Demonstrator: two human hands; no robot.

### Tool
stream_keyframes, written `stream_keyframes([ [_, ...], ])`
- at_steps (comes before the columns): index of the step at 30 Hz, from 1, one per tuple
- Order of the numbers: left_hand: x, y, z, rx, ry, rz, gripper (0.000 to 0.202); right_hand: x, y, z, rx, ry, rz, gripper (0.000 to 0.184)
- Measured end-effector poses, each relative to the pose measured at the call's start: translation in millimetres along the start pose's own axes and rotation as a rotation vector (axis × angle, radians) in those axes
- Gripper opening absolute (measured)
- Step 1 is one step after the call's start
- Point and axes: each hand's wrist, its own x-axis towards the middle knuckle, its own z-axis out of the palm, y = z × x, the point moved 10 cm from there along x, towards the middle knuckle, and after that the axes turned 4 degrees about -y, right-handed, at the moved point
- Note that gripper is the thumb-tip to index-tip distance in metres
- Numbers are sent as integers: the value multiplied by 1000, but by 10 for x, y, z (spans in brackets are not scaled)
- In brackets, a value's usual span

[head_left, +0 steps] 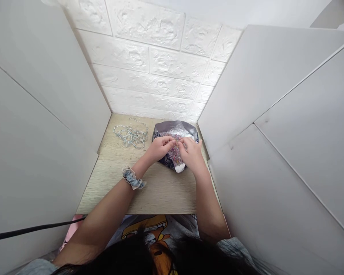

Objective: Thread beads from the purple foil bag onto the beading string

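A silvery foil bag (174, 129) lies open on the small wooden table (160, 191), with a heap of pink and purple beads (175, 152) inside it. My left hand (159, 148) and my right hand (191, 152) meet over the beads, fingers curled and pinched together. What the fingertips pinch is too small to make out. A blue fabric scrunchie (132, 178) sits on my left wrist.
A pile of pale blue-green beaded strands (131, 135) lies at the back left of the table. White panels close in on both sides, a white brick-pattern wall at the back. A black cable (31, 230) crosses the lower left.
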Motion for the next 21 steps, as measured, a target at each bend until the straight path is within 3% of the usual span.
stream_keyframes([
  [7,-25,15,31,-113,-23,-3,26,-50,-138,-172,211,119,-145,17],
  [21,-3,47,-6,-82,31,86,32,-21,-69,-150,292,135,-141,20],
])
